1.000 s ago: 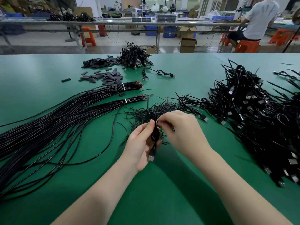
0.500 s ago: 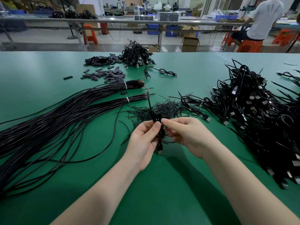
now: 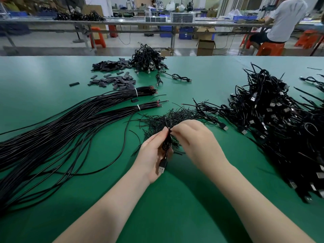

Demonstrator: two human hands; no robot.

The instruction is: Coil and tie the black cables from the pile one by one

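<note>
My left hand (image 3: 152, 155) holds a coiled black cable (image 3: 166, 142) upright over the green table (image 3: 175, 199), thumb against the coil; its USB plug (image 3: 162, 167) hangs below my palm. My right hand (image 3: 194, 139) pinches the top of the coil, where a thin black tie seems to wrap it. Just behind my hands lies a loose heap of thin black ties (image 3: 173, 116). The pile of straight black cables (image 3: 61, 130) fans out to the left, two bundles bound with white bands. A big heap of coiled cables (image 3: 280, 130) with USB plugs fills the right.
At the far middle lie a smaller heap of coiled cables (image 3: 147, 60) and scattered black sleeves (image 3: 114, 74), with a single cable (image 3: 180, 78) beside them. Beyond the table edge are benches, orange stools, boxes and a seated person (image 3: 284, 20).
The coil has dropped lower into my left palm and its plug hangs further down. My right hand's fingers moved onto the top of the coil and pinch there.
</note>
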